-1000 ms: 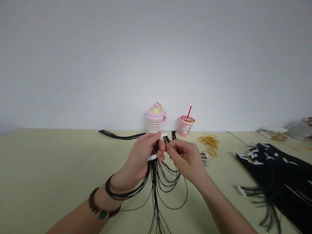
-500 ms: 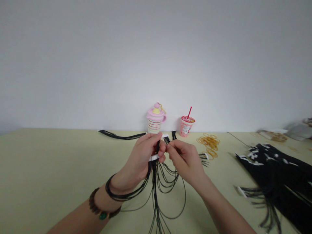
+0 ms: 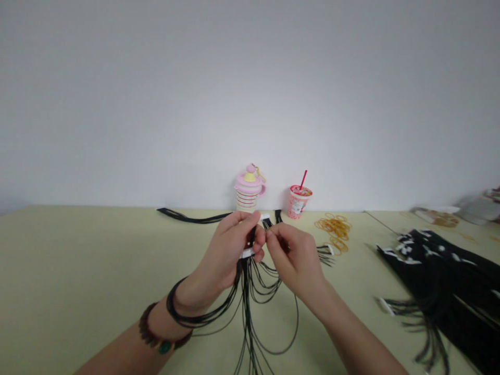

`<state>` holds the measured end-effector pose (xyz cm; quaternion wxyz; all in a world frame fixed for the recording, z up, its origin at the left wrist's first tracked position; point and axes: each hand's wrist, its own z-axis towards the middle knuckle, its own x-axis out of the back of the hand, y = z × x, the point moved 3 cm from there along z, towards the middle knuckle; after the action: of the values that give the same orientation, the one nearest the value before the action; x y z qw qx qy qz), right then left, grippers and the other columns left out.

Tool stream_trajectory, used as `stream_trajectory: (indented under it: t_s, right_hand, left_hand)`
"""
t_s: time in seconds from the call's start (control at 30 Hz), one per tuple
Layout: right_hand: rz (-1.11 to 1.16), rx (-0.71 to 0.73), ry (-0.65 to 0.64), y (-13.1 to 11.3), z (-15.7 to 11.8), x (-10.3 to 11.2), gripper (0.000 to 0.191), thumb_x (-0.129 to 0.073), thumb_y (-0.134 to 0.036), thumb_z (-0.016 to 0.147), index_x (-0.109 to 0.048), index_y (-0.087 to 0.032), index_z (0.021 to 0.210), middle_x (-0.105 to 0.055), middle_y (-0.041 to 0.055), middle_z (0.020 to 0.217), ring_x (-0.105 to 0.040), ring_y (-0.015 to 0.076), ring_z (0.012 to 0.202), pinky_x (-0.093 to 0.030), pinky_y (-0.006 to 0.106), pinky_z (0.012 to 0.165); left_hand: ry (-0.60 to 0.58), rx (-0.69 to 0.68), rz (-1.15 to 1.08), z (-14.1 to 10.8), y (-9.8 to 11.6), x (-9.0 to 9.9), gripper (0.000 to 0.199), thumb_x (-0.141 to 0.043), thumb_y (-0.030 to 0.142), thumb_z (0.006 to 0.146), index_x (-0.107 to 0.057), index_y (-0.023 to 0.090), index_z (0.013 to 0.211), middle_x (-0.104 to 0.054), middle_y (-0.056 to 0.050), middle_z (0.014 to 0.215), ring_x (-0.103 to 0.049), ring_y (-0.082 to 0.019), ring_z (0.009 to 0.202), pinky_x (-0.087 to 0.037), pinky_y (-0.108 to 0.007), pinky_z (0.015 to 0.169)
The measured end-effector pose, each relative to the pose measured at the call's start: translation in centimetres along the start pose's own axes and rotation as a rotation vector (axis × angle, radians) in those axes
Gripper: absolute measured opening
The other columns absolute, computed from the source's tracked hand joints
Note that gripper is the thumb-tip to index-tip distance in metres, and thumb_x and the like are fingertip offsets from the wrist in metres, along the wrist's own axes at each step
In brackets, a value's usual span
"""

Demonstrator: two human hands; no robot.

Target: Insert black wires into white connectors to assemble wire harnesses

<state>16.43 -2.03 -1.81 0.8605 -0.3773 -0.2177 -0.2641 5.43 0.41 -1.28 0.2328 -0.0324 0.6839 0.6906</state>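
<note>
Black wires (image 3: 245, 291) fall toward the near edge of the table (image 3: 97, 260), some bunched straight, others slackly looped, a thicker bundle (image 3: 195, 321) crossing the left wrist (image 3: 189, 297). They hang from a white connector (image 3: 247, 253) over mid-table, pinched in the grip of the left hand (image 3: 224, 250). Nearby, the grip of the right hand (image 3: 299, 255) is pressed together, its contents too small to tell. A pink-lidded mug (image 3: 247, 194) stands at the far edge.

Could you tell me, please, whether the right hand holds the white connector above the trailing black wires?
No, the left hand holds the white connector; the right hand is beside it.
</note>
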Motion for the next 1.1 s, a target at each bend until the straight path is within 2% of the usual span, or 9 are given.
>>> stream_trajectory:
  t_s: [0.17, 0.43, 0.67, 0.77, 0.87, 0.93, 1.0, 1.1]
  right_hand:
    - [-0.042, 0.071, 0.060, -0.2, -0.1, 0.1, 0.018, -0.043, -0.016, 0.082, -0.054, -0.015, 0.067, -0.052, 0.0006, 0.062, -0.047, 0.0099, 0.058, -0.032, 0.021, 0.053]
    - [-0.037, 0.022, 0.021, 0.1, -0.1, -0.2, 0.018, -0.041, -0.016, 0.083, -0.052, -0.015, 0.069, -0.053, 0.0000, 0.063, -0.047, 0.0094, 0.057, -0.031, 0.020, 0.052]
    - [-0.029, 0.014, 0.047, 0.2, -0.1, -0.3, 0.019, -0.041, -0.018, 0.084, -0.053, -0.016, 0.069, -0.053, 0.0000, 0.062, -0.046, 0.0091, 0.056, -0.031, 0.020, 0.051]
    - [0.106, -0.056, 0.051, 0.7, 0.1, -0.5, 0.017, -0.043, -0.024, 0.084, -0.054, -0.016, 0.074, -0.051, -0.0009, 0.059, -0.045, 0.0083, 0.051, -0.032, 0.019, 0.047]
    - [0.371, -0.159, -0.016, 1.2, 0.2, -0.7, 0.015, -0.044, -0.030, 0.084, -0.050, -0.017, 0.089, -0.042, -0.0066, 0.050, -0.039, 0.0063, 0.041, -0.030, 0.017, 0.039]
    - [0.459, -0.171, -0.064, 1.4, 0.2, -0.6, 0.018, -0.044, -0.031, 0.085, -0.048, -0.018, 0.097, -0.036, -0.0091, 0.047, -0.035, 0.0055, 0.037, -0.027, 0.016, 0.037]
    - [0.379, -0.113, -0.073, 1.5, 0.3, -0.2, 0.018, -0.044, -0.029, 0.085, -0.052, -0.019, 0.097, -0.035, -0.0086, 0.048, -0.034, 0.0057, 0.039, -0.027, 0.016, 0.038]
    - [0.086, 0.025, 0.010, 1.7, 0.5, 0.4, 0.017, -0.044, -0.023, 0.084, -0.058, -0.018, 0.093, -0.047, -0.0019, 0.059, -0.042, 0.0083, 0.050, -0.034, 0.020, 0.048]
  left_hand:
    - [-0.034, 0.013, -0.001, 0.2, -0.3, 0.0, 0.030, -0.050, 0.030, 0.077, -0.045, 0.015, 0.051, -0.044, 0.003, 0.044, -0.041, -0.006, 0.036, -0.033, -0.019, 0.036]
    - [-0.120, -0.016, 0.052, 0.3, -0.6, 0.3, 0.033, -0.047, 0.034, 0.079, -0.046, 0.015, 0.053, -0.045, 0.003, 0.045, -0.043, -0.006, 0.035, -0.030, -0.019, 0.036]
    - [-0.068, 0.005, 0.034, 0.1, -0.4, 0.3, 0.026, -0.049, 0.031, 0.078, -0.046, 0.016, 0.057, -0.045, 0.004, 0.046, -0.041, -0.006, 0.034, -0.031, -0.019, 0.035]
    - [-0.030, -0.005, -0.023, 0.3, -0.3, 0.4, 0.024, -0.052, 0.028, 0.076, -0.046, 0.015, 0.057, -0.046, 0.003, 0.047, -0.039, -0.005, 0.036, -0.033, -0.018, 0.035]
    - [0.004, -0.040, -0.074, 0.7, 0.3, 0.9, 0.023, -0.052, 0.024, 0.076, -0.045, 0.014, 0.056, -0.044, 0.003, 0.047, -0.038, -0.005, 0.036, -0.032, -0.017, 0.035]
    - [0.061, -0.046, -0.154, 1.1, 1.1, 1.7, 0.023, -0.050, 0.019, 0.077, -0.043, 0.014, 0.056, -0.043, 0.004, 0.047, -0.037, -0.004, 0.036, -0.031, -0.015, 0.034]
    - [0.113, -0.023, -0.278, 1.4, 2.0, 2.6, 0.023, -0.044, 0.013, 0.080, -0.042, 0.013, 0.057, -0.041, 0.004, 0.048, -0.035, -0.002, 0.035, -0.030, -0.013, 0.033]
    - [0.143, 0.012, -0.446, 1.5, 3.3, 3.6, 0.027, -0.035, 0.009, 0.083, -0.040, 0.013, 0.057, -0.038, 0.004, 0.048, -0.032, -0.001, 0.034, -0.027, -0.010, 0.031]
